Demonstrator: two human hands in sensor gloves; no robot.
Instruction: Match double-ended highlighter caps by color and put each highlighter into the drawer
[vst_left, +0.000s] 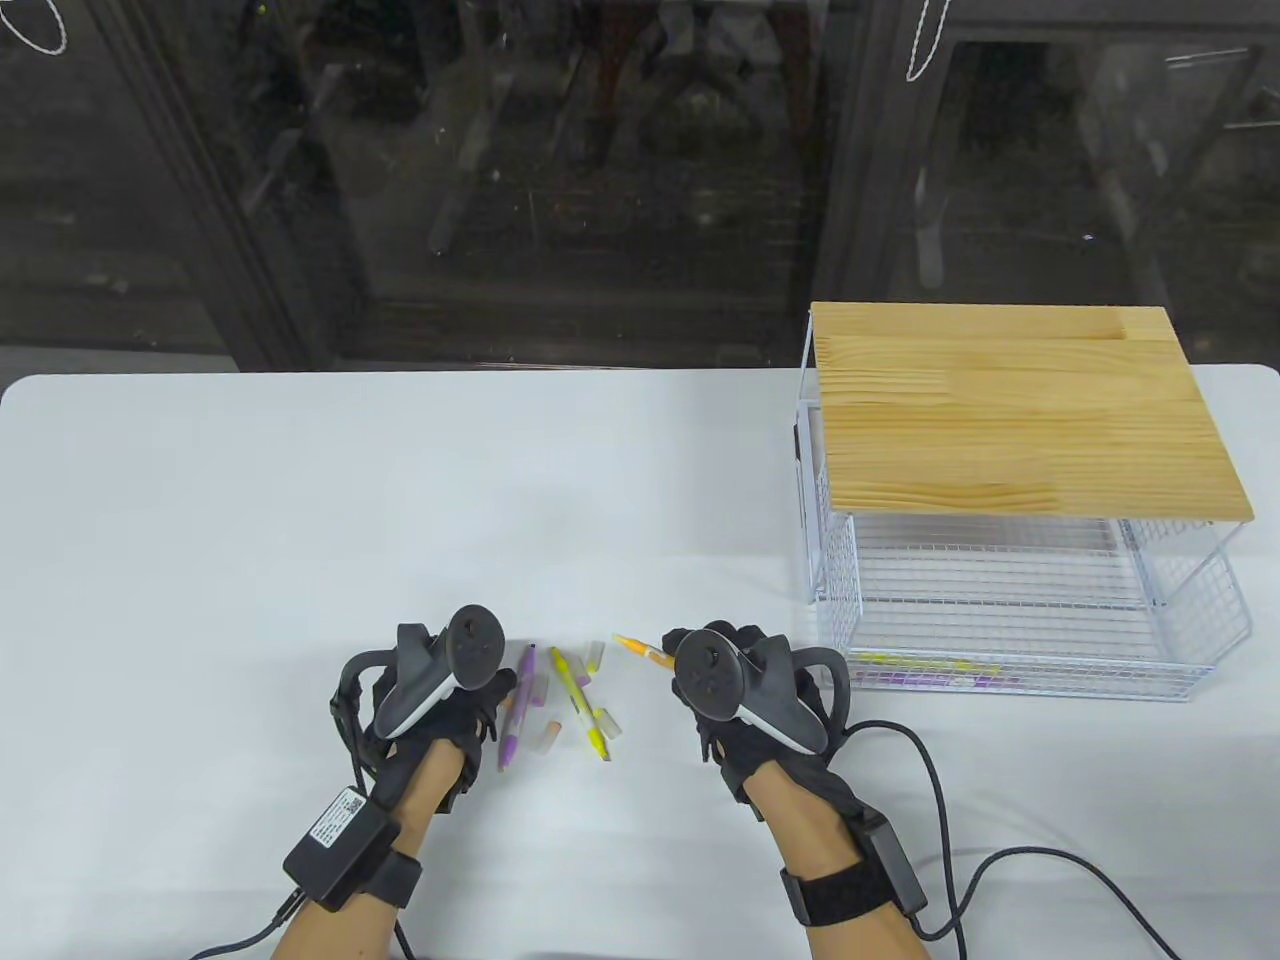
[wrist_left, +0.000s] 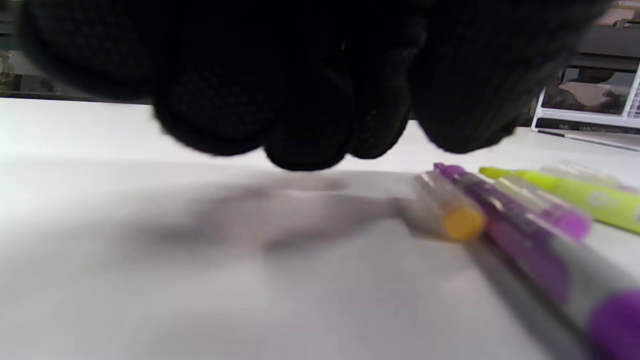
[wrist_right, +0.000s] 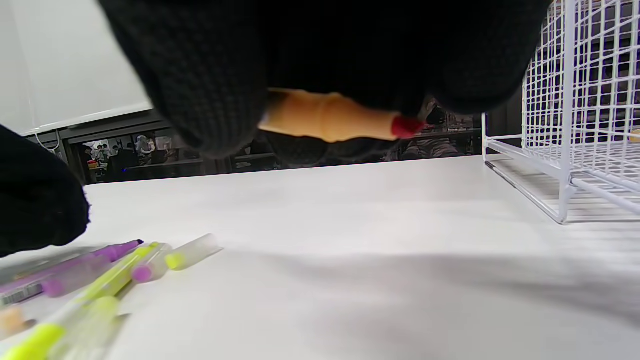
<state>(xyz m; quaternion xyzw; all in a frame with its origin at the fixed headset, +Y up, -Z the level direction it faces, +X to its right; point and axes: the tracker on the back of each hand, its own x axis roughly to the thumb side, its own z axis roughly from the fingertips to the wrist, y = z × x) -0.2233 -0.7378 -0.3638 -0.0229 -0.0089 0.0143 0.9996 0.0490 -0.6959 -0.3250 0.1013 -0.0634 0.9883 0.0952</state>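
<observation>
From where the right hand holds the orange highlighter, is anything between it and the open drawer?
Nothing visible. The right hand grips the orange highlighter just left of the wire drawer, with only bare white table between them. The drawer is pulled out and open on top. The loose highlighters and caps lie on the hand's other side.

- White counter (vst_left: 300, 520), wide and bare across its far left.
- Near its middle lie a purple highlighter (vst_left: 520, 708), a yellow highlighter (vst_left: 578, 702) and loose clear caps (vst_left: 546, 738), clustered together.
- At far right stands a white wire drawer unit (vst_left: 1010, 610) with a wooden top (vst_left: 1020, 410).
</observation>
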